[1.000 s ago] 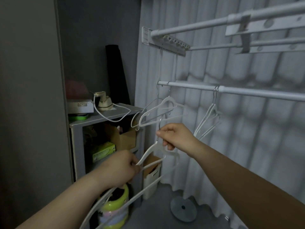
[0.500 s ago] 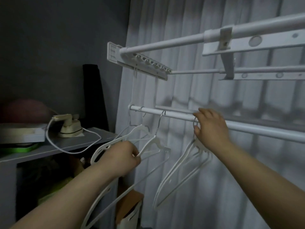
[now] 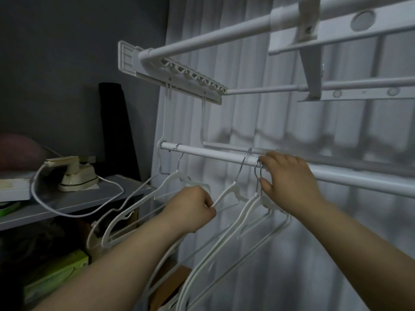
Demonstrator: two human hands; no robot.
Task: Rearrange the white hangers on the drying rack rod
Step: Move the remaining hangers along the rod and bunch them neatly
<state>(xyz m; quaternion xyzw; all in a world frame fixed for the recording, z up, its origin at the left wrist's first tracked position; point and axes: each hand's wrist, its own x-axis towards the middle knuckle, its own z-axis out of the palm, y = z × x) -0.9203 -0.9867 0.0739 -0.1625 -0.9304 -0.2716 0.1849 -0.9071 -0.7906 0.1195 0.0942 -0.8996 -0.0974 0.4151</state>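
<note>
The left hand [image 3: 193,209] fists the shoulder of one white hanger [image 3: 227,195], bare rod [image 3: 213,153] open to its left, while the right hand [image 3: 289,178] beside it pinches the hooks of the bunched hangers [image 3: 244,211].

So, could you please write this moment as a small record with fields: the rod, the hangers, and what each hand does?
rod: white rod, horizontal, in front of the curtain
end hanger: hooked near the rod's left end
middle hanger: hooked on the rod; left hand grips its shoulder
right hangers: at least two, hooks together on the rod
right hand: pinches those hooks, fingers over the rod
shelf: small iron with a cord
</note>
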